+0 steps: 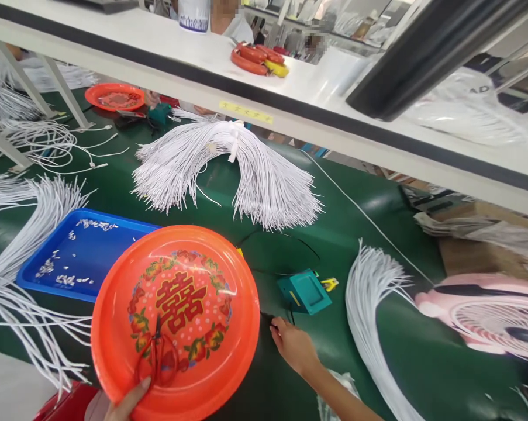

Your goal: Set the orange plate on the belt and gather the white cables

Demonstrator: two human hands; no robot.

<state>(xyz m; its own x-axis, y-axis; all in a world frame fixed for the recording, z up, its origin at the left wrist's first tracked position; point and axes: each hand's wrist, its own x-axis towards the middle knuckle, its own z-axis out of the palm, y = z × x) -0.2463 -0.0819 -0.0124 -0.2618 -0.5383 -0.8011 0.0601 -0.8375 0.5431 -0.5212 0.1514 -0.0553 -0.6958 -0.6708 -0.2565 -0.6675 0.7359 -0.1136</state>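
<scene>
One orange plate (176, 316) with one pair of scissors (156, 356) on it is gripped at its near rim by the left hand (126, 403), cut off below. The right hand (292, 345) is laid on the green bench (369, 216), fingers curled on a black wire (268, 318) hard to make out, beside one teal box (305, 290). Three white cable bundles are counted.

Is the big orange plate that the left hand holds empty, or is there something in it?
Not empty. The orange plate, held by the left hand, has small red-handled scissors lying inside near its lower rim; nothing else shows in it.

Blue tray (82, 234), pink fan (487, 316)
</scene>
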